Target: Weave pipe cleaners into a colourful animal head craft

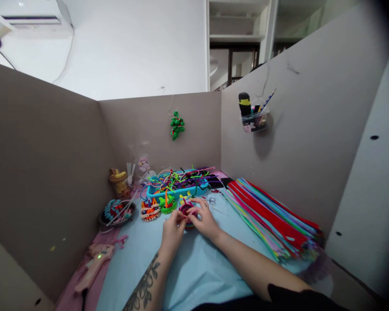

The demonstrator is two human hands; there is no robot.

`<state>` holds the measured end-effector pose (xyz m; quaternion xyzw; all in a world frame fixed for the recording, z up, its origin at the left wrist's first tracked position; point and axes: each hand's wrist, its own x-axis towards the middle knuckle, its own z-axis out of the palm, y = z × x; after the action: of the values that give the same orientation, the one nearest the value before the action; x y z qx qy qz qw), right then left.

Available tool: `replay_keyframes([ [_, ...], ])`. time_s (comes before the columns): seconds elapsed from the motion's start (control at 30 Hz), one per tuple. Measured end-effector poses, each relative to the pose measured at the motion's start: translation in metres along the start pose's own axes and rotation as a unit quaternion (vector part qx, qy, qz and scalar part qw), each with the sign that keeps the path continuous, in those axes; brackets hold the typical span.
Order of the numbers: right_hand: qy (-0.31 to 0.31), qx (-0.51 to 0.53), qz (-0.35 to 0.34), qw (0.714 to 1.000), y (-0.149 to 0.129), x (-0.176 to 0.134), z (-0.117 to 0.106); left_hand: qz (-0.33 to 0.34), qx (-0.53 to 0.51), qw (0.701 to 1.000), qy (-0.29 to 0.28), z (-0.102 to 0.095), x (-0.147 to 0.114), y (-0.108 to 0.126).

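Close together, hands (208, 221) curled inward at a magenta craft piece (185, 208).

White wall (132, 52): is reflecting pale, diffuse light, forming the brightest area.
Left panel (42, 164): is standing in shade, appearing darker than the right panel (311, 108).
Hanging holder (254, 123): is casting a soft shadow downward and rightward, light arriving from the upper left.
Blue cloth (197, 278): is showing faint, soft-edged shading in its folds.
Pink tool (95, 263): is displaying a tiny, glowing green light (99, 256).
Held piece (186, 209): is appearing soft, its fine detail merging.
Black sleeve (298, 300): is losing texture to darkness.
Upper right corner: is fading into blurred black.
Panel edges: are slanting steeply through wide-angle distortion.
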<state>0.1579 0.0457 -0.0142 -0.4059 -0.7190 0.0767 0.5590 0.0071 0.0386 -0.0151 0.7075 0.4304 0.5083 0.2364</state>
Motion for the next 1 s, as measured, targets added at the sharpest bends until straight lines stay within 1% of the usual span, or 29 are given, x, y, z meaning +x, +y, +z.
replay_keyframes([
  [0.07, 0.003, 0.011, -0.004, 1.000, 0.001, 0.000, 0.000, -0.009, -0.015, 1.000, 0.008, 0.000, 0.001, -0.001],
  [0.13, -0.008, 0.006, -0.021, 1.000, 0.002, 0.000, -0.002, -0.025, -0.034, 0.999, 0.028, -0.001, 0.002, -0.001],
  [0.2, -0.035, -0.004, -0.054, 0.998, 0.003, 0.000, -0.003, -0.040, -0.052, 0.997, 0.047, -0.001, 0.004, -0.002],
  [0.3, -0.079, -0.004, -0.100, 0.992, 0.004, -0.001, -0.005, -0.052, -0.068, 0.995, 0.061, -0.001, 0.006, -0.002],
  [0.4, -0.100, 0.002, -0.112, 0.989, 0.005, -0.001, -0.006, -0.062, -0.072, 0.993, 0.064, 0.000, 0.007, -0.002],
  [0.5, -0.091, 0.001, -0.102, 0.991, 0.006, -0.002, -0.006, -0.057, -0.053, 0.996, 0.046, -0.003, 0.008, -0.002],
  [0.6, -0.075, 0.000, -0.081, 0.994, 0.008, -0.002, -0.008, -0.020, 0.001, 1.000, 0.006, -0.007, 0.009, -0.001],
  [0.67, -0.069, -0.004, -0.072, 0.995, 0.008, -0.001, -0.010, 0.004, 0.033, 0.999, -0.010, -0.009, 0.008, 0.000],
  [0.8, -0.055, -0.011, -0.081, 0.995, 0.005, -0.001, -0.010, 0.015, 0.054, 0.998, -0.001, -0.007, 0.006, -0.001],
  [0.9, -0.062, -0.015, -0.111, 0.992, 0.001, -0.003, -0.007, -0.005, 0.042, 0.999, 0.019, -0.004, 0.005, -0.003],
  [1.0, -0.080, -0.030, -0.140, 0.986, -0.002, -0.005, -0.006, -0.025, 0.017, 0.999, 0.021, -0.002, 0.006, -0.005],
])
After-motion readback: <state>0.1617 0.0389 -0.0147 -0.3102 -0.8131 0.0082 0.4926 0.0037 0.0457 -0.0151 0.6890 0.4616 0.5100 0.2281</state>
